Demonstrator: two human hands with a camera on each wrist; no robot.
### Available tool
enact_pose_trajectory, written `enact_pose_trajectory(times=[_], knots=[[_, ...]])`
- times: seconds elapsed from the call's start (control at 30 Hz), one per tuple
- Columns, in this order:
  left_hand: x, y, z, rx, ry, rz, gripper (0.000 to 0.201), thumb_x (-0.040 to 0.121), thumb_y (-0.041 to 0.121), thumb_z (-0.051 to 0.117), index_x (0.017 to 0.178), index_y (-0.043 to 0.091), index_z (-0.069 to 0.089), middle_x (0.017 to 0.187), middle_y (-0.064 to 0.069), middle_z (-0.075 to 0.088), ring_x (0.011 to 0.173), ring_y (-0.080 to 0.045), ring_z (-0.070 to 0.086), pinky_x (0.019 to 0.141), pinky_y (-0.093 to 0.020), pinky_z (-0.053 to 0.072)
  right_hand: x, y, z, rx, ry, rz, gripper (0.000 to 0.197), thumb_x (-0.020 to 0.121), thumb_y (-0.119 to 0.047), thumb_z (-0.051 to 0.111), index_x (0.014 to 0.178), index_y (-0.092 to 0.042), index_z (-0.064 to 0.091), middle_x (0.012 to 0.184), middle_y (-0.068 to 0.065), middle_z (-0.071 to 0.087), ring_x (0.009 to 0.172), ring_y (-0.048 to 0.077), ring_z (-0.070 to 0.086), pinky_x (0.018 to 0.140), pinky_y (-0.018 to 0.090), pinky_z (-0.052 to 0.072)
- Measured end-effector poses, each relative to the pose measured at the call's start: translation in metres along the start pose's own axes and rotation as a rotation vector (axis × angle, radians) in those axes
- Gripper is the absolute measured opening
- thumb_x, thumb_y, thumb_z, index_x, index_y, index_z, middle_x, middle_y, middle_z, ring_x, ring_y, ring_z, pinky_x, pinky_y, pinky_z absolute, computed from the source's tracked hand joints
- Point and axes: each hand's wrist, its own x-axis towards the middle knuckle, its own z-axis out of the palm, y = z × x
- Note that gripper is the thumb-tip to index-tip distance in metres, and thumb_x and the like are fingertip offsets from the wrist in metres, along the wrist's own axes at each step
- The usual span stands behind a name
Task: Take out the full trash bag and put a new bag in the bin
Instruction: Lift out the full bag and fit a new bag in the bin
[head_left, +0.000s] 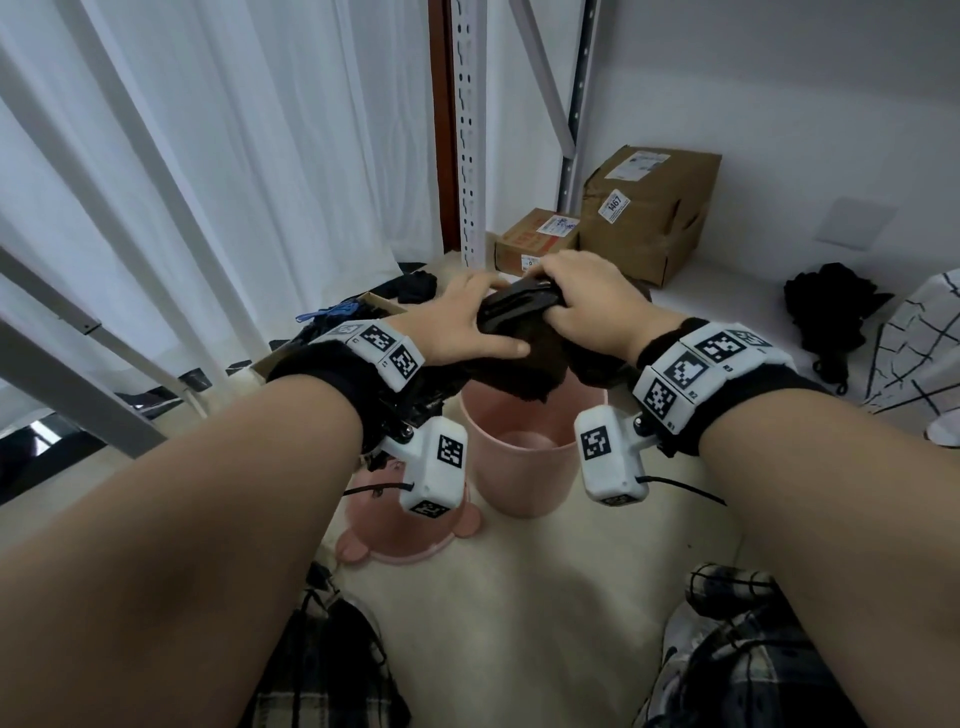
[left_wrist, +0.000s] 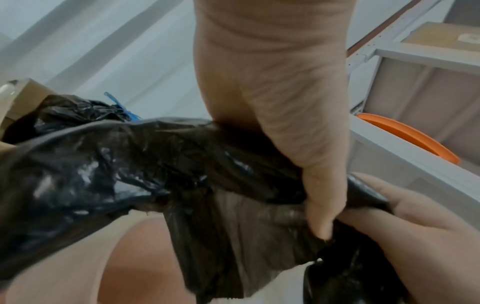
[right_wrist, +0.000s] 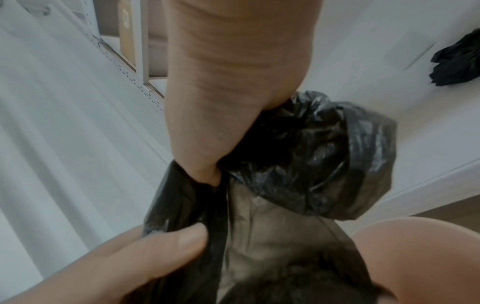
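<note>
Both hands hold a new black trash bag (head_left: 519, 332) in the air, just above the open pink bin (head_left: 524, 467), whose inside shows bare. My left hand (head_left: 467, 322) grips the bag's left part, thumb (left_wrist: 319, 205) pressed into the plastic. My right hand (head_left: 587, 306) grips a bunched wad of the bag (right_wrist: 311, 154) on the right. A thin, partly unfolded sheet of the bag (left_wrist: 233, 236) hangs between the hands toward the bin rim (right_wrist: 428, 257). Left of the bin, a crumpled black bag with a blue tie (left_wrist: 78, 111) sits in a cardboard box.
The bin's pink lid (head_left: 405, 535) lies on the pale floor at its left. Two cardboard boxes (head_left: 649, 213) stand by a metal rack post (head_left: 470, 130) behind. White curtains hang at the left. Another black bundle (head_left: 826, 306) lies at the right beside a white checked cloth (head_left: 919, 338).
</note>
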Motion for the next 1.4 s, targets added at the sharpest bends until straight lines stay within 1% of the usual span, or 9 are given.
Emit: enact_pose_trajectory(times=[0.13, 0.2, 0.43, 0.6, 0.73, 0.9, 1.1, 1.27, 1.4], knots=[[-0.002, 0.009, -0.005, -0.163, 0.073, -0.047, 0.007, 0.081, 0.011, 0.066, 0.088, 0.011, 0.066, 0.082, -0.004, 0.062, 0.078, -0.017, 0.06, 0.074, -0.025, 0.047, -0.002, -0.004, -0.005, -0.05, 0.101, -0.025, 0.025, 0.084, -0.008, 0.051, 0.108, -0.015, 0.054, 0.112, 0.006, 0.056, 0.108, 0.027, 0.048, 0.093, 0.038, 0.032], [-0.003, 0.009, -0.01, -0.137, 0.168, 0.011, 0.02, 0.082, -0.001, 0.059, 0.074, 0.018, 0.059, 0.066, 0.005, 0.058, 0.06, -0.006, 0.058, 0.062, -0.016, 0.045, -0.007, 0.0, -0.006, -0.031, 0.118, -0.007, 0.02, 0.086, -0.005, 0.05, 0.103, -0.015, 0.051, 0.105, 0.007, 0.063, 0.099, 0.03, 0.056, 0.087, 0.039, 0.038], [0.001, 0.002, -0.016, 0.478, 0.144, 0.069, 0.034, 0.086, 0.02, 0.059, 0.119, 0.013, 0.052, 0.109, -0.007, 0.063, 0.101, -0.027, 0.059, 0.081, -0.031, 0.044, -0.014, 0.02, 0.001, -0.39, -0.031, 0.135, 0.03, 0.086, -0.005, 0.042, 0.107, -0.018, 0.058, 0.104, 0.009, 0.064, 0.103, 0.032, 0.054, 0.092, 0.041, 0.035], [0.004, 0.009, -0.013, 0.821, 0.14, 0.113, 0.025, 0.086, 0.028, 0.054, 0.104, 0.013, 0.063, 0.099, -0.007, 0.064, 0.094, -0.027, 0.059, 0.078, -0.036, 0.045, -0.014, 0.011, 0.006, -0.463, -0.136, 0.285, 0.03, 0.083, -0.025, 0.051, 0.111, -0.018, 0.057, 0.114, 0.012, 0.055, 0.113, 0.032, 0.044, 0.1, 0.046, 0.027], [0.005, 0.018, -0.009, 0.67, 0.157, 0.178, 0.023, 0.086, 0.015, 0.054, 0.108, 0.009, 0.059, 0.109, -0.011, 0.062, 0.102, -0.028, 0.058, 0.084, -0.034, 0.042, -0.002, -0.01, 0.009, -0.12, -0.189, 0.124, 0.048, 0.073, -0.049, 0.066, 0.11, -0.023, 0.052, 0.111, -0.001, 0.053, 0.114, 0.019, 0.042, 0.111, 0.053, 0.016], [-0.001, 0.015, -0.007, 0.655, 0.153, 0.191, 0.028, 0.086, 0.013, 0.054, 0.113, 0.009, 0.047, 0.103, -0.013, 0.063, 0.095, -0.033, 0.061, 0.075, -0.039, 0.044, 0.003, -0.019, 0.012, 0.12, -0.153, -0.001, 0.014, 0.082, -0.004, 0.057, 0.089, -0.016, 0.055, 0.097, 0.01, 0.061, 0.089, 0.027, 0.058, 0.072, 0.029, 0.04], [0.0, -0.001, -0.013, 0.994, 0.24, 0.037, 0.022, 0.089, 0.012, 0.046, 0.109, 0.015, 0.056, 0.105, -0.009, 0.062, 0.102, -0.03, 0.055, 0.088, -0.039, 0.038, -0.003, 0.004, 0.014, -0.045, -0.181, 0.113, 0.034, 0.088, 0.0, 0.046, 0.119, -0.013, 0.046, 0.105, 0.012, 0.061, 0.094, 0.032, 0.057, 0.076, 0.037, 0.045], [-0.001, -0.001, -0.008, 0.778, 0.18, -0.077, 0.085, 0.071, 0.079, 0.049, 0.132, 0.02, 0.039, 0.126, -0.009, 0.04, 0.118, -0.03, 0.038, 0.098, -0.046, 0.03, -0.002, -0.001, 0.012, -0.191, -0.089, 0.04, 0.015, 0.089, -0.004, 0.042, 0.099, -0.013, 0.048, 0.099, 0.012, 0.061, 0.09, 0.031, 0.055, 0.071, 0.033, 0.03], [0.002, 0.006, -0.009, 0.609, 0.085, 0.0, 0.078, 0.068, 0.078, 0.04, 0.134, 0.037, 0.042, 0.151, -0.002, 0.028, 0.141, -0.026, 0.018, 0.111, -0.052, 0.01, -0.002, -0.008, 0.01, -0.17, 0.008, -0.106, 0.022, 0.086, 0.0, 0.045, 0.101, -0.016, 0.049, 0.101, 0.008, 0.058, 0.095, 0.028, 0.054, 0.076, 0.029, 0.024]])
